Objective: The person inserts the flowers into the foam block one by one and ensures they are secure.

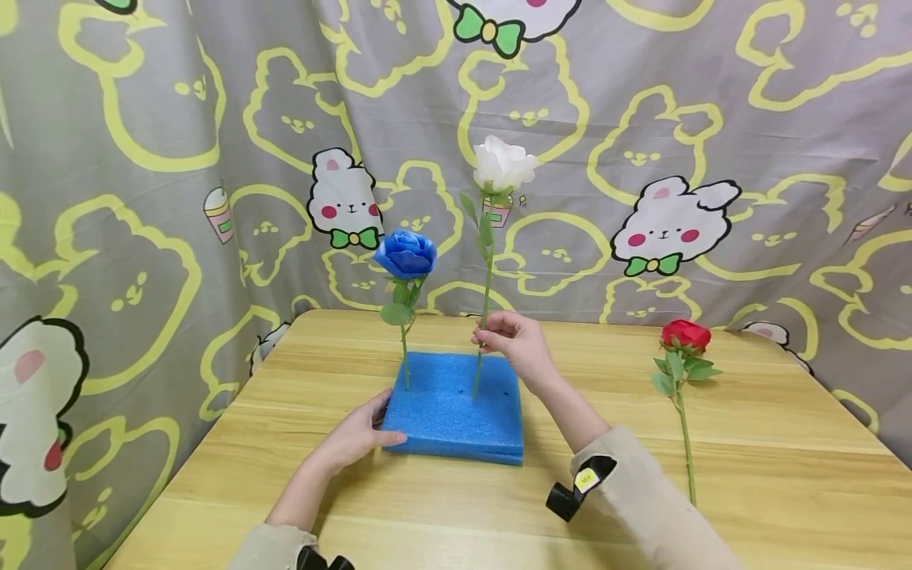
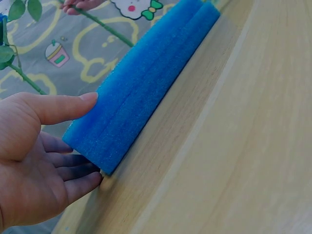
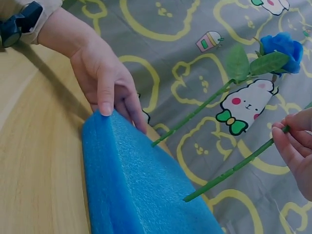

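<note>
A blue foam block [image 1: 445, 419] lies flat on the table. At its front left corner, my left hand [image 1: 359, 434] grips it, thumb [image 2: 80, 105] along the upper edge and fingers against the side. My right hand [image 1: 520, 347] pinches the green stem of a white artificial rose [image 1: 503, 165], which stands nearly upright over the block. The stem's lower end [image 3: 187, 197] meets the foam's top; whether it goes in, I cannot tell. A shorter blue rose [image 1: 406, 255] stands in the block's left part. Small dark holes [image 1: 506, 393] show in the foam.
To the right, a red rose [image 1: 685, 336] with leaves lies on the wooden table [image 1: 235, 475], its stem pointing toward the front. A grey patterned curtain [image 1: 427, 119] hangs behind and beside the table. Black wrist cameras [image 1: 570, 495] sit on both sleeves.
</note>
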{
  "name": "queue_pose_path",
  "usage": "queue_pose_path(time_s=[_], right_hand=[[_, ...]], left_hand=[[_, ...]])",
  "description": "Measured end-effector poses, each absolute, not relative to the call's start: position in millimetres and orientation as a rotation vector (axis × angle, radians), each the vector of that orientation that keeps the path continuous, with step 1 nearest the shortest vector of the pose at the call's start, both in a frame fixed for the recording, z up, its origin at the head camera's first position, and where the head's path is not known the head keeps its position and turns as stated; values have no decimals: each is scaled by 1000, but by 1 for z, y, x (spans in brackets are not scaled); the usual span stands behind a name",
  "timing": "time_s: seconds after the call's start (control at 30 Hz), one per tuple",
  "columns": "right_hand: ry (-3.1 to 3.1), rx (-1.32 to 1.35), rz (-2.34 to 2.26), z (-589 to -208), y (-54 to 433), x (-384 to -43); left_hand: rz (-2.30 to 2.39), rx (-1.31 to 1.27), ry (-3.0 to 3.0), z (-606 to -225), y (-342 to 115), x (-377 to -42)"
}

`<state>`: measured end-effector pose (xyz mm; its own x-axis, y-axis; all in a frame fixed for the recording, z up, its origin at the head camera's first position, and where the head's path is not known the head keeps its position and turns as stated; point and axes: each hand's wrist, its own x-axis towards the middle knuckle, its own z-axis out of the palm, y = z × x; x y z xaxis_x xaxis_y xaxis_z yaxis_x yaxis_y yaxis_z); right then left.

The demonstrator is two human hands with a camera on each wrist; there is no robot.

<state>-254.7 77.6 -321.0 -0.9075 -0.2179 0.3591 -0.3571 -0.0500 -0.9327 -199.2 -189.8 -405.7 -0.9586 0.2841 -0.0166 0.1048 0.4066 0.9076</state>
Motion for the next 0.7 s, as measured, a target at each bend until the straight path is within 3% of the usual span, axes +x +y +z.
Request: queue_pose_path(time_s=[0.7], right_hand=[[-2024,564,2114,-333,59,-266]], left_hand=[[1591,343,2479,-408,-190,-200]])
